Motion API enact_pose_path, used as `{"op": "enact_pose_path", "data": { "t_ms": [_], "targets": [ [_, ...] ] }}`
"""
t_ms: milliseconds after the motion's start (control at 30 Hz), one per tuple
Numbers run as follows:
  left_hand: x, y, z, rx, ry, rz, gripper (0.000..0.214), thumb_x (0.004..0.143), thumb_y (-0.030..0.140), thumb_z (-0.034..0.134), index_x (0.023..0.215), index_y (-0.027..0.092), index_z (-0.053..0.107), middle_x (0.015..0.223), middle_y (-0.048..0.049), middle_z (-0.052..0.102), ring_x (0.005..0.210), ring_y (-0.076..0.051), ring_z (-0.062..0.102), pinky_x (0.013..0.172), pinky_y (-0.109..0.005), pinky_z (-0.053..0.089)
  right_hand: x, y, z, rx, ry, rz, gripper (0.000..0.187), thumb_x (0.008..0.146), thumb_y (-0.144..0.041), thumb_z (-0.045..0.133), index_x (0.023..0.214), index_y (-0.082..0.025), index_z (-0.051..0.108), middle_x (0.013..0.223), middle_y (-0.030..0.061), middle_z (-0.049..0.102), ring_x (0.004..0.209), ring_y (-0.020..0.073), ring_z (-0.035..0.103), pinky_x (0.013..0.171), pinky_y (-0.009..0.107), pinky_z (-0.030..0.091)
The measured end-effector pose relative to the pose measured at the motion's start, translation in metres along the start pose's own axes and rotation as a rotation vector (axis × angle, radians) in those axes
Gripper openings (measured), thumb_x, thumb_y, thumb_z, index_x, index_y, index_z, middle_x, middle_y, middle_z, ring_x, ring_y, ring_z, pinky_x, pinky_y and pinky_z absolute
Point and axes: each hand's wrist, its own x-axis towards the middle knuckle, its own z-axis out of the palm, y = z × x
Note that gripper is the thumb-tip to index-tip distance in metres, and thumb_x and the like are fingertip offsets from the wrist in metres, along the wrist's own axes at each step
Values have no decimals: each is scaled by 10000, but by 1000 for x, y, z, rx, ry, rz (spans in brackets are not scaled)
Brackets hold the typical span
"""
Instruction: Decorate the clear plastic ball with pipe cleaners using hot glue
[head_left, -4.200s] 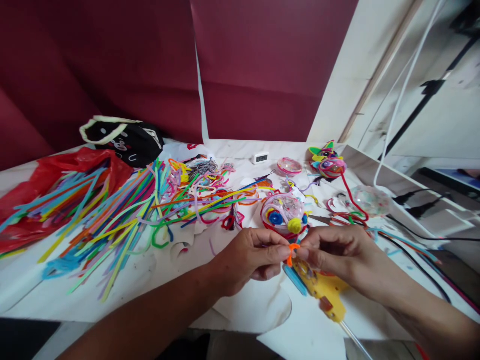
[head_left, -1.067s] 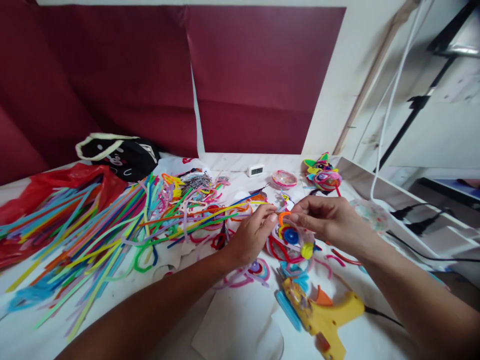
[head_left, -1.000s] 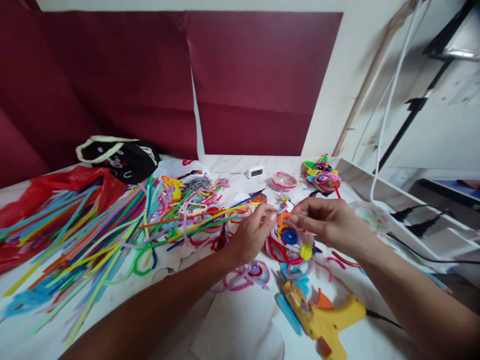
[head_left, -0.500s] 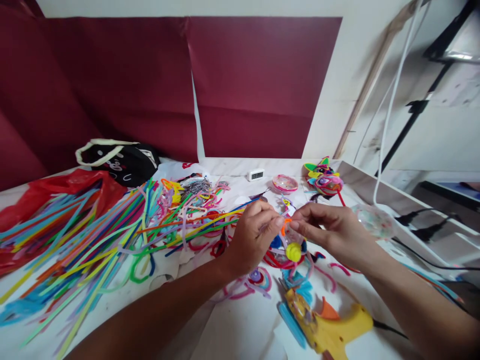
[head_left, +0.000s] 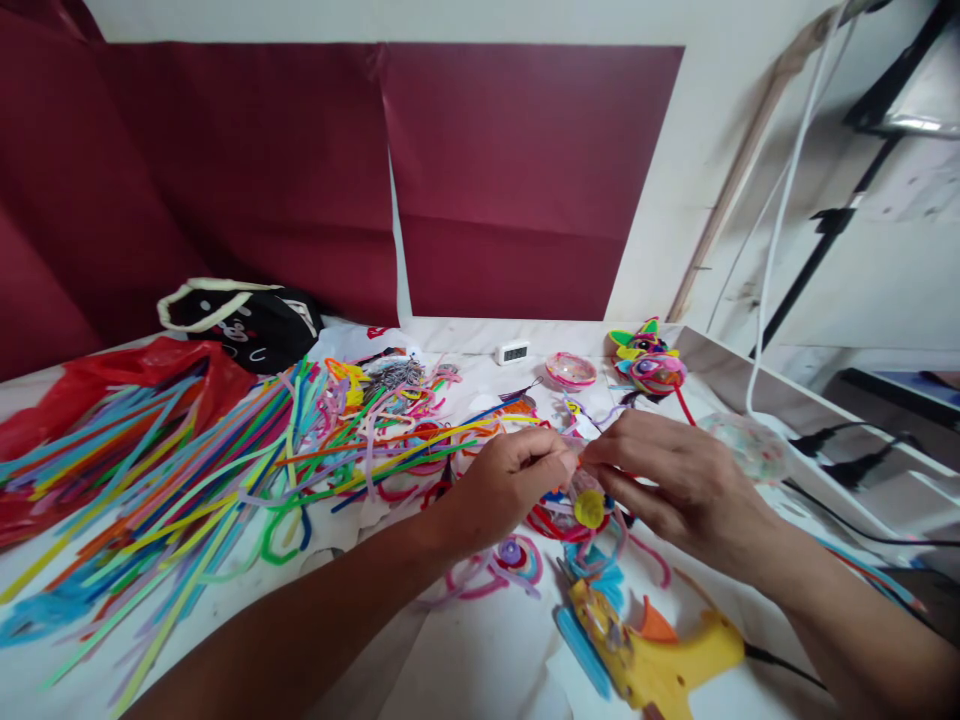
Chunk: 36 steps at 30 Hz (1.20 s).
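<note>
My left hand (head_left: pixel 510 490) is closed, its thumb and fingers pinched together at the tips. Opposite it, my right hand (head_left: pixel 667 485) pinches too, and the fingertips of both almost meet. Between them shows a small bit of orange pipe cleaner (head_left: pixel 580 458), mostly covered by the fingers. Just below hangs or lies a yellow coiled piece (head_left: pixel 589 508); whether it is joined to the orange one I cannot tell. Under the hands are red pipe cleaner loops (head_left: pixel 551 524). A pink and purple curled piece (head_left: pixel 510 552) lies nearer, below my left hand.
A yellow glue gun (head_left: pixel 675 650) lies in front, beside blue sticks (head_left: pixel 581 650). Many loose pipe cleaners (head_left: pixel 217 480) spread leftward from a red bag (head_left: pixel 157 360). Behind are a black pouch (head_left: pixel 255 335), a small white clock (head_left: pixel 513 353), a clear bowl (head_left: pixel 570 369) and a colourful figure (head_left: pixel 649 360).
My right hand has turned over more and its fingers now cover most of the orange pipe cleaner. My left hand has shifted slightly down, and the yellow coil has tilted.
</note>
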Motion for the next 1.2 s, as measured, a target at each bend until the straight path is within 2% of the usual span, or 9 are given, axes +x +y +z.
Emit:
{"op": "enact_pose_path", "data": {
  "t_ms": [100,333,633,700,800,900,967,1067,1200],
  "targets": [
    [-1,1,-1,3,-23,4,274,850,309,481,624,159,525,628,22,461,622,-107,420,593,-230,334,-1,1,-1,-75,-12,-67,119,916,-131,491,914,-153,608,713,49,588,662,162,497,606,309,351],
    [-2,2,0,-181,-27,-73,240,826,347,546,705,152,616,647,-1,573,642,-118,505,632,-229,395,-4,0,0,-102,11,-46,93,913,-133,499,920,-161,587,743,55,578,691,163,495,617,306,351],
    [-2,1,-1,-153,-46,-84,226,808,317,572,683,133,613,575,30,492,549,-80,430,527,-205,309,0,-6,-2,-62,-1,-51,127,911,-127,479,902,-172,598,706,46,588,651,160,507,605,313,360],
    [-1,-2,-2,-143,-52,-59,229,828,323,559,718,133,626,618,19,529,589,-88,468,564,-206,348,-1,-4,-1,-39,25,1,115,902,-133,496,897,-176,602,730,47,607,676,156,540,608,294,392],
    [0,-10,-6,-104,2,-20,243,861,360,533,858,147,650,787,-16,629,734,-126,563,689,-230,429,-3,1,1,35,57,165,103,898,-174,514,914,-194,614,777,40,653,681,140,588,593,259,434],
    [-1,-19,-12,49,131,-9,246,855,348,531,996,179,641,962,-34,663,884,-173,598,801,-277,454,-4,7,4,94,45,347,91,882,-223,548,869,-200,635,736,16,665,604,120,571,545,244,425],
    [-4,-23,-17,195,170,-16,265,802,315,590,1037,197,627,1032,-37,654,947,-198,592,852,-311,452,-4,10,5,135,34,442,91,868,-250,574,834,-199,641,716,7,662,581,112,550,535,240,418],
    [-7,-29,-20,330,99,-42,479,681,352,728,1110,208,572,1099,-49,631,992,-230,585,878,-354,454,-5,11,7,201,43,522,100,861,-278,586,831,-199,641,740,10,670,599,113,550,550,240,427],
    [-10,-38,-13,340,19,-21,709,561,452,818,1153,211,510,1130,-71,609,1004,-250,584,877,-379,466,-6,11,9,242,28,545,92,856,-271,583,844,-201,643,748,14,670,613,122,562,546,243,426]
  ]
}}
